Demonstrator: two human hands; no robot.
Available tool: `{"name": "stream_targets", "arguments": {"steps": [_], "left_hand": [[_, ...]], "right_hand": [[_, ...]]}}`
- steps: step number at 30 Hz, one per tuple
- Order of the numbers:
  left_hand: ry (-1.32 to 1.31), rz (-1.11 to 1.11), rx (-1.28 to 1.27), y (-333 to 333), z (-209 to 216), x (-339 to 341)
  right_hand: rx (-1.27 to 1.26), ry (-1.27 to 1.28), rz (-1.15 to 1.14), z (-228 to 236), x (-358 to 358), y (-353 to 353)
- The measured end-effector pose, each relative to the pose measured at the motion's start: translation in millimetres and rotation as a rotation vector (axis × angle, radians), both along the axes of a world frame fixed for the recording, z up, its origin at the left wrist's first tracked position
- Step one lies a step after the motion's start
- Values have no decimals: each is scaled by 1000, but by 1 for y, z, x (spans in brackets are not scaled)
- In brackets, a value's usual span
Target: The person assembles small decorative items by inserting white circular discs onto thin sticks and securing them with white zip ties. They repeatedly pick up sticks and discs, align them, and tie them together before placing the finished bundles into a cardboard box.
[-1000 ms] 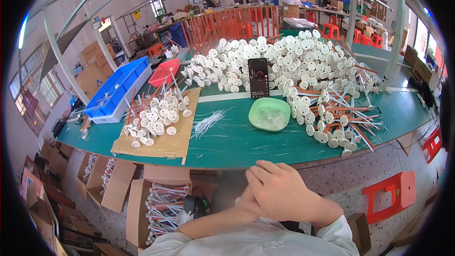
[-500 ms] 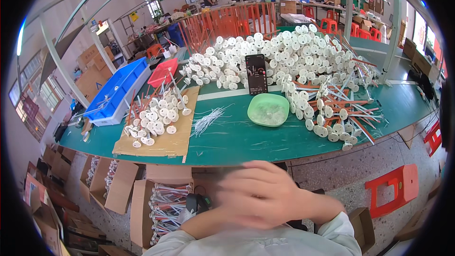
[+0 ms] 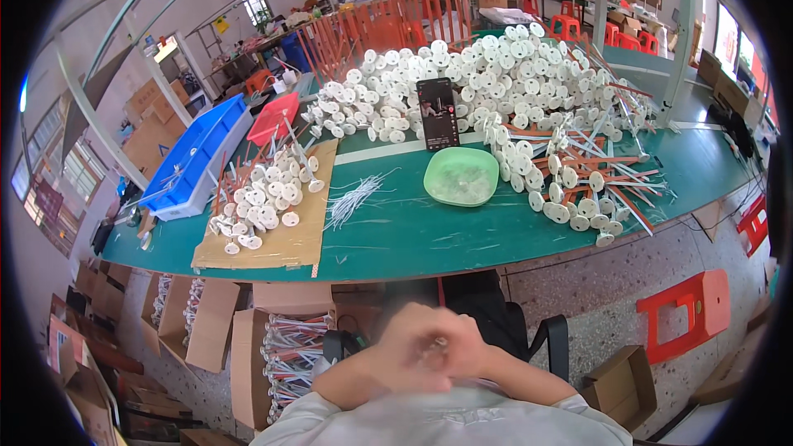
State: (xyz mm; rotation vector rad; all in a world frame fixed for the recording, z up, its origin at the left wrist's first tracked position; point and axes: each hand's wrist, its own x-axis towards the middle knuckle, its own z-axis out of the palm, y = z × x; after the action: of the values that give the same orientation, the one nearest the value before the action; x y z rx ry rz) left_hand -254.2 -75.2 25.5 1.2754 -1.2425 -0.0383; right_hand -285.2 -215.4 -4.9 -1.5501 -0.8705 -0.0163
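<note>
My left hand (image 3: 403, 348) and my right hand (image 3: 467, 347) meet in front of my body, below the table's near edge. They press or fold against each other, smeared by motion. A small brownish patch shows between them, and I cannot make out whether it is a thing or a gap. On the green table (image 3: 396, 244) beyond lie a bundle of thin white ties (image 3: 355, 200) and a light green bowl (image 3: 461, 177) with clear small pieces in it. A phone (image 3: 437, 114) stands upright behind the bowl, against a big heap of white round-headed sticks (image 3: 512, 66).
At left, a cardboard sheet (image 3: 306, 244) bears more white-headed sticks (image 3: 268, 198). Behind it are a red basket (image 3: 273, 118) and a blue tray (image 3: 194, 161). Below, a carton (image 3: 246, 363) holds packed sticks. A red stool (image 3: 694, 314) and an open box (image 3: 619, 388) stand at right.
My hands have drawn a little lower and closer to my body, from the right hand lying over the left to both side by side. The view has shifted slightly; the table things stay put.
</note>
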Motion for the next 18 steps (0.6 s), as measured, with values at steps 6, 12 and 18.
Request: {"name": "stream_targets", "arguments": {"steps": [6,12,18], "left_hand": [[118,291,348,17,-47,11],[519,168,546,-2,-106,-1],[112,258,1153,-13,-117,14]], "right_hand": [[230,151,-367,-58,7,-9],[316,186,-530,-32,6,10],[476,183,-626,-83,5,15]]}}
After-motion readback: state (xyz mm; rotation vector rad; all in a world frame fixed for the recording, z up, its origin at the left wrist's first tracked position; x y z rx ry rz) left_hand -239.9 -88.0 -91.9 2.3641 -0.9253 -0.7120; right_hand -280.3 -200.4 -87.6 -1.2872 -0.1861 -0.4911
